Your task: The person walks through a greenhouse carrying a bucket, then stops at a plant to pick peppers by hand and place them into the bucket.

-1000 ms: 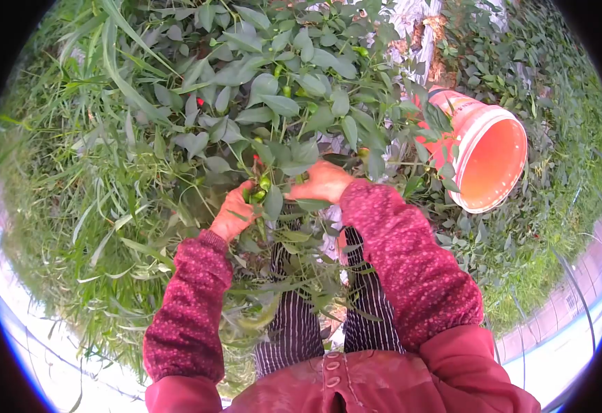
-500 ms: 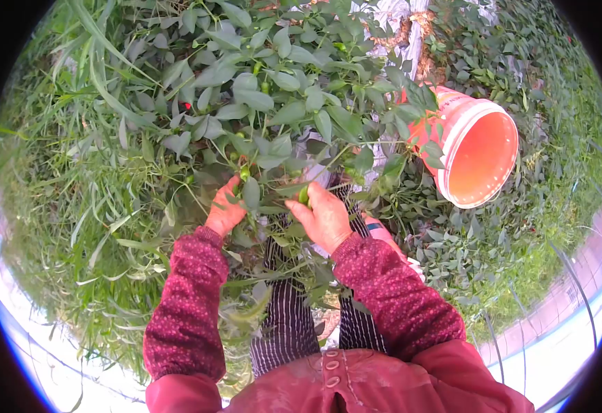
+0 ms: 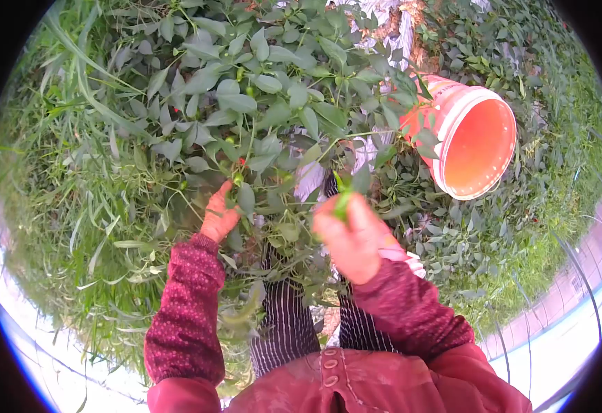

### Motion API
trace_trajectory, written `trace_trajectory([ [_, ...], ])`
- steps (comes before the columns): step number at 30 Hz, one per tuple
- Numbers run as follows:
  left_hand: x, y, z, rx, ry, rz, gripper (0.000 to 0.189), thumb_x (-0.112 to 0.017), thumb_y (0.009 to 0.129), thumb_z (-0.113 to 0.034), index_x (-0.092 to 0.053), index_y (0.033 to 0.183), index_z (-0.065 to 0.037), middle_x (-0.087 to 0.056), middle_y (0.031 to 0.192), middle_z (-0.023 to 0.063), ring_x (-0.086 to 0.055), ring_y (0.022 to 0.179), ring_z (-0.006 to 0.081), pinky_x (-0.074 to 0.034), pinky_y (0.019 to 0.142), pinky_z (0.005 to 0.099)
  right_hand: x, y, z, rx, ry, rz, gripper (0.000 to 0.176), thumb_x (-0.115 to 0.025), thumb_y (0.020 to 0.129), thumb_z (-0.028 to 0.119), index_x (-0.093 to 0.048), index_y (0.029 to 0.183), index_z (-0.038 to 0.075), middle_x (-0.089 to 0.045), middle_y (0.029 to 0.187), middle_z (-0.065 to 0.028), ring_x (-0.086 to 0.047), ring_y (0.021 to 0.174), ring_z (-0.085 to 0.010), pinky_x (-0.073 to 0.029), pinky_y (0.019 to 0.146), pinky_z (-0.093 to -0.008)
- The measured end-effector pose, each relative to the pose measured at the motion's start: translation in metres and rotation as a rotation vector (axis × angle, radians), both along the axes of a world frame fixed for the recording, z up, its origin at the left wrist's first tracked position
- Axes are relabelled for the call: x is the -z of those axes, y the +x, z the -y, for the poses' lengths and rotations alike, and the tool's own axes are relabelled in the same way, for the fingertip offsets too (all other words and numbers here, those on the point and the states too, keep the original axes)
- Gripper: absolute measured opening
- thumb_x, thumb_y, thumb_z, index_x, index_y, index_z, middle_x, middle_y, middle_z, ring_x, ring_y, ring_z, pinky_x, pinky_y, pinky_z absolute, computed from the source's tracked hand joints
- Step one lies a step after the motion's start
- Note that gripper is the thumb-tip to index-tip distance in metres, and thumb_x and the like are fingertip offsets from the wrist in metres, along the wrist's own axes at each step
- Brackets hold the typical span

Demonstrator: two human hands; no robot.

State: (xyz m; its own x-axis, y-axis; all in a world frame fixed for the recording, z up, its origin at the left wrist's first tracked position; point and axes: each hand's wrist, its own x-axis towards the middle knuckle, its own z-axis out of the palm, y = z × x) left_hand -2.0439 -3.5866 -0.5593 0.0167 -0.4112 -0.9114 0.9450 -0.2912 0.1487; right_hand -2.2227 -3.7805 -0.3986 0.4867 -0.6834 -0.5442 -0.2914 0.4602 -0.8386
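My right hand [image 3: 350, 237] is closed around a green pepper [image 3: 343, 204], which sticks up between thumb and fingers; the hand is blurred by motion. It is in front of my right leg, apart from the plant. My left hand [image 3: 220, 215] is among the leaves of the pepper plant [image 3: 266, 117], its fingers curled on a part of the plant that leaves partly hide. Just above its fingertips hang a small green pepper [image 3: 237, 177] and a bit of red.
An orange-red bucket [image 3: 445, 113] with a white rim lies tipped at the right, its mouth towards me. Tall grass [image 3: 74, 206] crowds the left. Pale sheeting [image 3: 390, 41] runs between the plants. Thin wires [image 3: 576, 275] show at the lower right.
My right hand has moved right and towards me, away from the plant, with the green pepper in it. My left hand has stayed nearly in place, and the view has shifted slightly.
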Motion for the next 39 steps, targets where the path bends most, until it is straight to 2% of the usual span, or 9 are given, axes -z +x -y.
trace_trajectory([
  [4, -0.042, -0.005, 0.023, 1.051, 0.102, 0.709, 0.039, -0.046, 0.082, 0.006, -0.043, 0.120, -0.002, -0.056, 0.108, 0.0096, -0.055, 0.097, 0.0199, -0.044, 0.089, 0.0328, 0.008, 0.005, 0.058, -0.018, 0.040, 0.059, 0.013, -0.050, 0.089, 0.015, -0.047, 0.086, 0.003, -0.055, 0.072, -0.0026, -0.050, 0.061, -0.0090, -0.043, 0.053, -0.0240],
  [6, -0.007, -0.003, -0.008, -0.316, 0.143, -0.254, 0.041, -0.046, 0.082, 0.008, -0.042, 0.121, -0.001, -0.056, 0.108, 0.0090, -0.055, 0.097, 0.0173, -0.045, 0.088, 0.0296, 0.047, 0.025, 0.060, -0.089, 0.200, -0.126, 0.016, -0.049, 0.087, 0.016, -0.046, 0.086, 0.000, -0.057, 0.073, -0.0064, -0.055, 0.063, -0.0129, -0.048, 0.056, -0.0289],
  [10, -0.015, -0.011, -0.006, -0.371, 0.052, -0.294, 0.043, -0.047, 0.081, 0.009, -0.041, 0.122, -0.001, -0.057, 0.107, 0.0082, -0.056, 0.095, 0.0162, -0.045, 0.086, 0.0288, 0.136, 0.058, 0.032, -0.864, -0.216, -0.631, 0.028, -0.049, 0.079, 0.018, -0.056, 0.097, -0.003, -0.061, 0.092, -0.0215, -0.059, 0.087, -0.0357, -0.046, 0.079, -0.0431],
  [12, -0.043, -0.017, 0.015, 0.431, 0.171, 0.368, 0.045, -0.047, 0.081, 0.009, -0.040, 0.124, -0.001, -0.056, 0.109, 0.0091, -0.055, 0.097, 0.0181, -0.044, 0.089, 0.0320, 0.180, 0.065, 0.013, -1.004, -0.160, -0.627, 0.026, -0.051, 0.079, 0.018, -0.060, 0.096, 0.000, -0.061, 0.096, -0.0213, -0.058, 0.092, -0.0345, -0.045, 0.082, -0.0420],
  [14, -0.022, -0.014, -0.007, 0.144, 0.125, 0.183, 0.048, -0.054, 0.079, 0.004, -0.040, 0.125, 0.000, -0.056, 0.112, 0.0118, -0.054, 0.102, 0.0188, -0.043, 0.090, 0.0315, 0.202, 0.064, -0.002, -1.311, -0.101, -0.547, 0.025, -0.055, 0.080, 0.023, -0.063, 0.092, 0.002, -0.061, 0.098, -0.0206, -0.058, 0.095, -0.0333, -0.045, 0.082, -0.0416],
  [18, -0.009, -0.014, -0.022, 1.151, 0.128, 0.827, 0.063, -0.067, 0.073, -0.016, -0.039, 0.127, 0.002, -0.052, 0.121, 0.0154, -0.052, 0.109, 0.0216, -0.041, 0.090, 0.0291, 0.219, 0.048, -0.017, -1.437, 0.417, -0.412, 0.044, -0.059, 0.076, 0.041, -0.055, 0.114, 0.017, -0.063, 0.101, -0.0111, -0.062, 0.085, -0.0221, -0.049, 0.074, -0.0361],
  [22, 0.003, -0.023, -0.030, 0.839, 0.123, 0.747, 0.066, -0.068, 0.071, -0.021, -0.040, 0.129, -0.005, -0.053, 0.120, 0.0152, -0.053, 0.109, 0.0269, -0.041, 0.090, 0.0309, 0.162, 0.029, -0.012, -1.036, 0.635, -0.339, 0.039, -0.065, 0.074, 0.040, -0.063, 0.079, 0.002, -0.061, 0.067, -0.0063, -0.055, 0.053, -0.0174, -0.044, 0.051, -0.0301],
  [32, -0.022, -0.023, -0.002, 1.252, 0.236, 0.851, 0.057, -0.067, 0.071, -0.017, -0.046, 0.123, -0.009, -0.060, 0.111, 0.0097, -0.059, 0.097, 0.0183, -0.043, 0.083, 0.0260, 0.083, 0.017, -0.024, -0.096, 0.724, -0.079, 0.027, -0.061, 0.079, 0.013, -0.056, 0.104, 0.005, -0.059, 0.075, -0.0022, -0.055, 0.067, -0.0078, -0.041, 0.052, -0.0211],
  [39, 0.003, -0.051, -0.013, 0.956, 0.148, 0.900, 0.050, -0.063, 0.072, -0.022, -0.048, 0.117, -0.010, -0.060, 0.100, 0.0166, -0.060, 0.088, 0.0312, -0.047, 0.076, 0.0377, 0.039, 0.012, -0.031, -0.343, 0.189, -0.080, 0.016, -0.061, 0.080, 0.008, -0.055, 0.091, -0.002, -0.058, 0.072, -0.0018, -0.053, 0.065, -0.0073, -0.045, 0.061, -0.0224],
])
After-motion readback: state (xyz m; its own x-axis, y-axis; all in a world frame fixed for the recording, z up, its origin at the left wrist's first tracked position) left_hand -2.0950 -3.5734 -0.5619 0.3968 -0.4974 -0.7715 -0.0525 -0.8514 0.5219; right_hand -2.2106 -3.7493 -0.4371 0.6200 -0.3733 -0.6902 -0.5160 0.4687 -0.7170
